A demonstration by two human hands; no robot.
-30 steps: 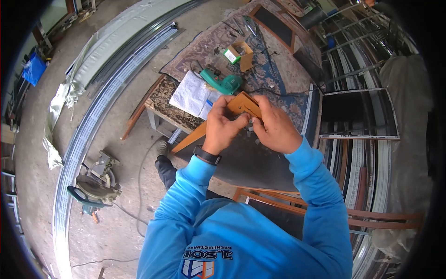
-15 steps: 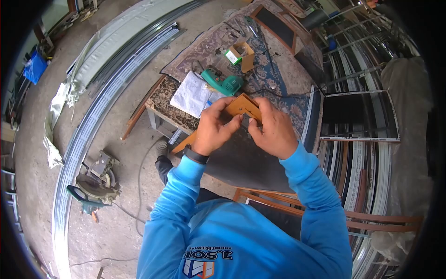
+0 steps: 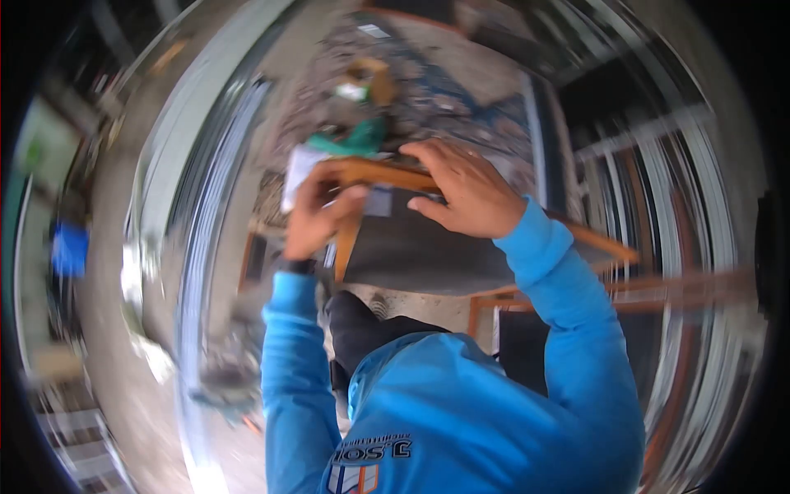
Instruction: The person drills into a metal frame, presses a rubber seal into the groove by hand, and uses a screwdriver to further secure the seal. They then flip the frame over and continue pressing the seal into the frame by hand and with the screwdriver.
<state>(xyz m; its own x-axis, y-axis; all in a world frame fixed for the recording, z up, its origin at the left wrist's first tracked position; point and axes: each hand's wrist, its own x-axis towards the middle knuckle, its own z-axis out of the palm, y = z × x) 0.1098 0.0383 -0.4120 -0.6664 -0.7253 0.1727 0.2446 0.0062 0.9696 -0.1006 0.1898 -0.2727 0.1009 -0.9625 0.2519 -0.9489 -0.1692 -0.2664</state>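
An orange-brown frame (image 3: 387, 171) with a dark mesh panel (image 3: 428, 247) lies at a slant across the near side of the carpet-covered bench. My left hand (image 3: 314, 214) is curled round the frame's left corner, thumb and fingers on either side. My right hand (image 3: 476, 188) is over the far rail, its fingers and thumb apart with nothing between them. Whether its fingertips touch the rail cannot be made out. A small pale patch (image 3: 378, 202) shows on the mesh near the left corner. Motion blurs much of the view.
Beyond the left hand are a green power tool (image 3: 358, 142), white paper (image 3: 298, 169) and an open cardboard box (image 3: 374, 82). A blurred mitre saw (image 3: 230, 379) stands on the floor at left. Long metal profiles (image 3: 210, 189) lie left; more strips are stacked at right.
My hands were together at the frame's raised corner; now they are apart, the right one opened and off the corner. The frame has tipped flatter, and the whole view has swung.
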